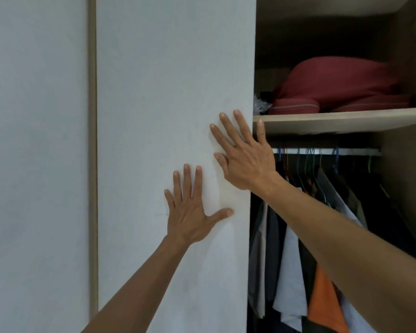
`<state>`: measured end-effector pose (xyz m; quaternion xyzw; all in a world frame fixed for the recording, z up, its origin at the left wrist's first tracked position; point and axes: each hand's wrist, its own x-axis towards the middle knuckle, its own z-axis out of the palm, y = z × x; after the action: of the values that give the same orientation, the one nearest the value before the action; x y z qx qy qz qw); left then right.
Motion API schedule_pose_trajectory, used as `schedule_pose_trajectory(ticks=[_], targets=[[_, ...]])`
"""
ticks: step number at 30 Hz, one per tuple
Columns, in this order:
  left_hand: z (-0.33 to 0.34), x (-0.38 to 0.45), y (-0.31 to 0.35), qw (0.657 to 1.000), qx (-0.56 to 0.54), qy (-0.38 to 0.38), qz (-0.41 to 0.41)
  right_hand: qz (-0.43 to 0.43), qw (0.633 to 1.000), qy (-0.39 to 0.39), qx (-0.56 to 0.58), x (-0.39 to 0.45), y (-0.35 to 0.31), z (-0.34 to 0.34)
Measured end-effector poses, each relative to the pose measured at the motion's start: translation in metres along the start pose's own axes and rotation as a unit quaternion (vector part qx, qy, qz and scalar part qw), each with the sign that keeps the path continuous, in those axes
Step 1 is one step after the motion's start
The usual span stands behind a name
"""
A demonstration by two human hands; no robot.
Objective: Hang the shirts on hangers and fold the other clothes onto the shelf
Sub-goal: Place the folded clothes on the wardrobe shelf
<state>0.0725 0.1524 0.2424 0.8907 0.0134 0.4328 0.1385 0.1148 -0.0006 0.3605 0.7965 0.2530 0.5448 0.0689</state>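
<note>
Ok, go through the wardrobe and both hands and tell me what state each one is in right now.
Wardrobe door: slid partly aside, right section exposed.
Left hand: flat on the door, fingers spread.
Right hand: flat on the door's edge, fingers straight.
Shelf: holds a red bundle.
Rail: carries hangers.
Hanging clothes: on hangers, packed close.

The wardrobe door [173,92] looks matt, pale and smooth. The shelf [346,121] shows light wood grain. Red cushions [341,85] look like soft cloth.
</note>
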Motion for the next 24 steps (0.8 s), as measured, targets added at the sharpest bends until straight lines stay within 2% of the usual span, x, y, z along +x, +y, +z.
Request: schedule_pose_trajectory(ticks=[7, 14, 17, 24], targets=[[0.011, 0.007, -0.003, 1.0, 0.013, 0.002, -0.001, -0.007, 1.0, -0.001, 0.01, 0.003, 0.005, 0.016], [0.0, 0.0, 0.007, 0.999, 0.029, -0.002, -0.033, -0.012, 0.994, -0.102, 0.036, -0.008, -0.004, -0.022], [-0.012, -0.016, 0.025, 0.999, -0.031, 0.011, -0.034, 0.015, 0.985, -0.153, 0.076, -0.032, -0.004, -0.055], [-0.015, -0.083, 0.103, 0.982, -0.177, -0.052, 0.039, 0.115, 0.967, -0.217, 0.069, -0.124, 0.033, -0.14]])
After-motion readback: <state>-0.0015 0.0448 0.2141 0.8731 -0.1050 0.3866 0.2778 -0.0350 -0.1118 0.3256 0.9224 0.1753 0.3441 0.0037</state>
